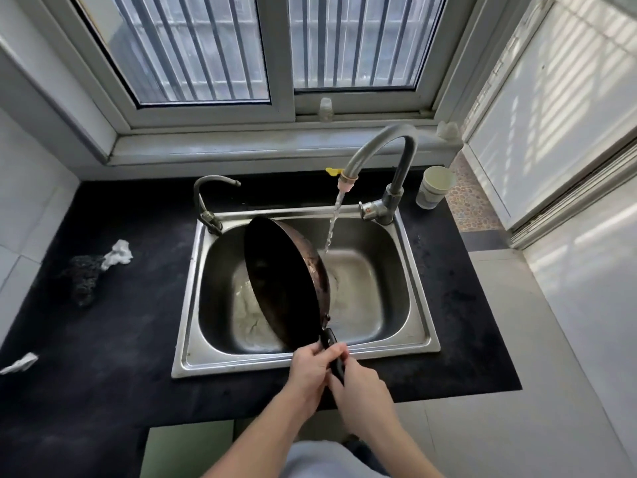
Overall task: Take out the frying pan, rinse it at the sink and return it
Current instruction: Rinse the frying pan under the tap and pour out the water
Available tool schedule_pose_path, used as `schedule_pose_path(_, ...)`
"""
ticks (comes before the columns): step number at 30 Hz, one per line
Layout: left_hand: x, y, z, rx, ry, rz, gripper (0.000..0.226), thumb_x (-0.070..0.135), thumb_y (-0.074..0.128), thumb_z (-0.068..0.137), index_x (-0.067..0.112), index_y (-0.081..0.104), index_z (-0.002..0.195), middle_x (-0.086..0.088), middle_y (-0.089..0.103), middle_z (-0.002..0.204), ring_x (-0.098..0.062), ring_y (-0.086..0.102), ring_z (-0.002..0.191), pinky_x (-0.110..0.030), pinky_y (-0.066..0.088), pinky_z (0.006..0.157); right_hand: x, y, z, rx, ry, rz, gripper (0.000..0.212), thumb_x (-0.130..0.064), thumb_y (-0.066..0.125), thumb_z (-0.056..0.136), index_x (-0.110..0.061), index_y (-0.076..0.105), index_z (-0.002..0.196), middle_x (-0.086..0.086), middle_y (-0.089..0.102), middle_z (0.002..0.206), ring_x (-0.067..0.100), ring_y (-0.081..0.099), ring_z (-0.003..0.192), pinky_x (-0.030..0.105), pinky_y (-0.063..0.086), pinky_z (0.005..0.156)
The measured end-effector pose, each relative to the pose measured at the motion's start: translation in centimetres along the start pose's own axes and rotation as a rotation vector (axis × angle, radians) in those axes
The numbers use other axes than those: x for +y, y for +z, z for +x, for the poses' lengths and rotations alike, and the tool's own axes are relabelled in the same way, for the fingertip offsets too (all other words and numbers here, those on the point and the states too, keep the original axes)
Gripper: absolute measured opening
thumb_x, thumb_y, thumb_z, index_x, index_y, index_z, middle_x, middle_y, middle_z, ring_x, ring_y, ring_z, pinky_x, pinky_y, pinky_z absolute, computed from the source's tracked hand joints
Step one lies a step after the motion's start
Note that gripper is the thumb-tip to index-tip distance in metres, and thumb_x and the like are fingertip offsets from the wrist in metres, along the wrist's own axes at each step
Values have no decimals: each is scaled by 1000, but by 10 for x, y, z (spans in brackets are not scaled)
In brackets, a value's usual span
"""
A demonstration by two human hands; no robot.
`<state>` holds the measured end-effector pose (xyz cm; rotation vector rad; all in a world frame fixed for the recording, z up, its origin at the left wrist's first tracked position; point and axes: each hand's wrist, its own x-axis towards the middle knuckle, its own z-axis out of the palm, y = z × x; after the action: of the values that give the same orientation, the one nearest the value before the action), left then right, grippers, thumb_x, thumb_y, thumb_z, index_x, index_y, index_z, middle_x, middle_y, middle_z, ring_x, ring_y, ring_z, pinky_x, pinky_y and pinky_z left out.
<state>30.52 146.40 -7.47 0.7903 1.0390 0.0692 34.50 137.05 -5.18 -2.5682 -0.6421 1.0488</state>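
Left grip and right grip both curl tightly round the black handle at 6 o'clock. The frying pan tilts on edge in the sink, with tap water falling just behind it at 1 o'clock.

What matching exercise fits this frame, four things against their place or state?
Things:
1. frying pan
2. tall faucet
3. white cup
4. crumpled white tissue

Places or states:
A. lying on the counter, left of the sink
B. tilted over the sink, handle gripped by the left hand and the right hand
C. running water
D. standing on the counter, right of the faucet

Pairs: 1-B, 2-C, 3-D, 4-A
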Motion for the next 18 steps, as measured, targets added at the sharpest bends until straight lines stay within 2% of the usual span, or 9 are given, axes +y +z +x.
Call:
schedule_pose_path(2,-2,-5,-1,-3,-3,20,24,4,68,87,-13,65,103,-16,68,83,-23,66,73,-31,57,68,1,6,0,7,-10,58,44,-44,51,96,-17,52,130,8,69,116,29,66,105,36,52,84)
schedule_pose_path(4,-2,-9,-2,-5,15,40,25,4,68,87,-13,65,105,-14,70,82,-23,67,74,-29,58,68,4,5,0,-2,-39,167,37,-40,55,95,-14,59,121,5,72,104,22,68,88,27,51,73)
schedule_pose_path(6,-1,-14,-3,3,35,20,26,5,69,87,-13,65,104,-15,70,82,-23,68,75,-29,59,68,4,4,-2,-21,-87,274,25,-36,58,95,-15,63,107,-4,69,84,11,64,62,17,49,56)
schedule_pose_path(8,-2,-22,-5,18,39,-31,25,7,70,86,-11,66,103,-15,70,83,-25,67,78,-33,58,73,-2,6,-6,-40,-125,351,15,-32,58,96,-19,61,91,-9,62,63,7,58,45,13,43,44)
schedule_pose_path(10,-5,-30,-7,2,19,-127,25,9,68,88,-11,67,103,-15,69,84,-25,65,81,-36,55,80,-8,11,-10,-60,-144,419,21,-32,58,95,-20,56,78,-5,57,46,7,51,34,16,39,40)
schedule_pose_path(14,-11,-40,-8,-121,-99,-258,24,7,58,93,-6,68,111,-18,73,108,-25,67,105,-36,53,95,1,23,-11,-102,-119,576,28,-32,58,95,-13,55,73,0,55,44,16,47,31,24,36,35)
schedule_pose_path(16,-15,-44,-7,-157,-129,-218,25,7,59,93,-4,68,113,-18,72,112,-24,67,108,-34,56,91,8,30,-10,-139,-75,685,29,-31,58,96,-11,56,75,0,54,48,20,46,33,24,36,33)
schedule_pose_path(18,-19,-46,-6,-142,-140,-177,23,6,60,92,-4,68,111,-17,73,105,-22,69,98,-28,59,77,11,38,-11,-164,-33,774,29,-29,57,98,-10,55,76,0,52,49,19,45,33,24,37,33)
